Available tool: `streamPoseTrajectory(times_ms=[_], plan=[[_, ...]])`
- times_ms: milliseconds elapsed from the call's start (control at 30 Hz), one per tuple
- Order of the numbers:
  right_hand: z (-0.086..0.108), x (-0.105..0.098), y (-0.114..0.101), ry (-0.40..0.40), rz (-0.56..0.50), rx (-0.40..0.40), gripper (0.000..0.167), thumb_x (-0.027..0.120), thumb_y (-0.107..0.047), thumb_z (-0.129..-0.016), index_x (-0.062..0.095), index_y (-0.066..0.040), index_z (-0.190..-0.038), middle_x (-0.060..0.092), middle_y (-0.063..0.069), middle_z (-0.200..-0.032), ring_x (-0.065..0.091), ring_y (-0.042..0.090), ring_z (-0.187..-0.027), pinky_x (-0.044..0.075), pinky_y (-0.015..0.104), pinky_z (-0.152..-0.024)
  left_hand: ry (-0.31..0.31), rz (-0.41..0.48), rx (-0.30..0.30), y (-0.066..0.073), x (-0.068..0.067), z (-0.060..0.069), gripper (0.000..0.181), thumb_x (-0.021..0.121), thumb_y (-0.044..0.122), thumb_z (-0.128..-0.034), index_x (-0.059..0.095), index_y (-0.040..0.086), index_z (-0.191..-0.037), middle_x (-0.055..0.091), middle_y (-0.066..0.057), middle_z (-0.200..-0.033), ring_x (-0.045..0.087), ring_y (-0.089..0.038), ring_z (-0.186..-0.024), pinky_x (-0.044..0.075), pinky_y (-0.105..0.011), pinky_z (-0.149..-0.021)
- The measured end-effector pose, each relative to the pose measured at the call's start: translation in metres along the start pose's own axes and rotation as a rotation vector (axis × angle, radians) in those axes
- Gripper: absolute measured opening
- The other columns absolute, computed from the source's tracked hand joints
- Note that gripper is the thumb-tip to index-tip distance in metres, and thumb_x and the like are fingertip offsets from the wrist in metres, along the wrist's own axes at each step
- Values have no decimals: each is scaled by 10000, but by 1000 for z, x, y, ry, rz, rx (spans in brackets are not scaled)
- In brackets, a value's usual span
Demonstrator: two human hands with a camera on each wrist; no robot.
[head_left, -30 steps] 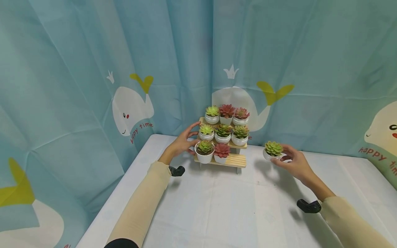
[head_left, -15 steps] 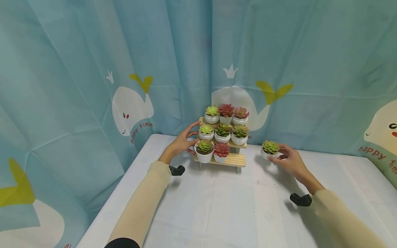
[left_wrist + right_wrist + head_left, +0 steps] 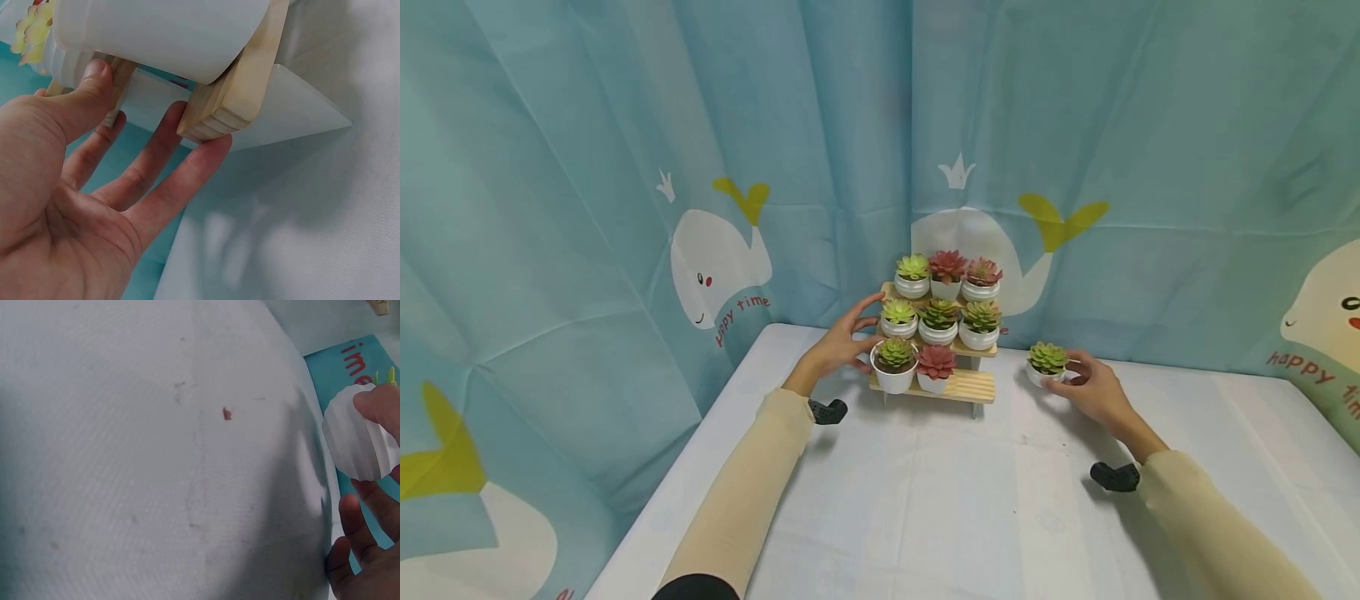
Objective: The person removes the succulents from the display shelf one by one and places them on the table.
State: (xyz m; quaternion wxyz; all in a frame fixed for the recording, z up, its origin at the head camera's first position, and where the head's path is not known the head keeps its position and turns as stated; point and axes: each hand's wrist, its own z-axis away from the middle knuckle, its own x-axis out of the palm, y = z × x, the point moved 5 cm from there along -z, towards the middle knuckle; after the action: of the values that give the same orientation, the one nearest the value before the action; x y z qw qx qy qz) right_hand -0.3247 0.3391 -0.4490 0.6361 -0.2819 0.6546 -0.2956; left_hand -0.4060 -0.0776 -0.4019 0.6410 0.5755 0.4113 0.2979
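My right hand holds a green succulent in a small white pot, with thumb and fingertips on the pot, to the right of a tiered wooden stand. In the right wrist view the thumb lies across the ribbed white pot; part of the plant is cut off. My left hand rests spread against the stand's left side. Seen from the left wrist, its fairly straight fingers touch the ends of the wooden slats, and the thumb is beside a white pot.
Green and red potted succulents fill the upper two tiers. On the lowest tier stand a green succulent and a red one, with bare slats to their right. A blue whale-print curtain hangs behind the white-covered table.
My right hand has carried the potted succulent a little to the left, towards the stand. My left hand has stayed where it was at the stand's side.
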Motion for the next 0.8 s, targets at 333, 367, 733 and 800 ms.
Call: streamPoseTrajectory(times_ms=[333, 367, 733, 800], plan=[[-4, 1, 1, -9, 4, 0, 925, 745, -521, -924, 348, 30, -1552, 403, 344, -1531, 541, 492, -1265, 460, 607, -1011, 11, 3, -17, 0, -2, -2, 780, 624, 58, -1031, 292, 491, -1588, 326, -121, -1635, 603, -458, -1228, 611, -534, -688], [-4, 1, 1, -11, 6, 2, 924, 744, -522, -924, 350, 30, -1550, 405, 345, -1528, 540, 494, -1266, 459, 609, -1011, 9, 4, -17, 0, -2, -2, 780, 625, 57, -1030, 292, 489, -1588, 326, -121, -1635, 602, -456, -1230, 611, -535, -688], [-5, 3, 6, -22, 12, 19, 909, 739, -521, -928, 354, 29, -1542, 412, 348, -1521, 531, 504, -1273, 456, 614, -1013, 2, 8, -16, -1, -1, 0, 778, 626, 62, -1030, 293, 492, -1586, 335, -118, -1630, 595, -455, -1240, 604, -569, -710], [-5, 2, 6, -26, 6, 14, 899, 738, -510, -933, 356, 37, -1536, 417, 354, -1514, 531, 508, -1275, 455, 615, -1018, 2, 11, -17, -1, -1, 0, 777, 630, 67, -1029, 295, 493, -1586, 332, -117, -1631, 606, -454, -1221, 601, -579, -717]])
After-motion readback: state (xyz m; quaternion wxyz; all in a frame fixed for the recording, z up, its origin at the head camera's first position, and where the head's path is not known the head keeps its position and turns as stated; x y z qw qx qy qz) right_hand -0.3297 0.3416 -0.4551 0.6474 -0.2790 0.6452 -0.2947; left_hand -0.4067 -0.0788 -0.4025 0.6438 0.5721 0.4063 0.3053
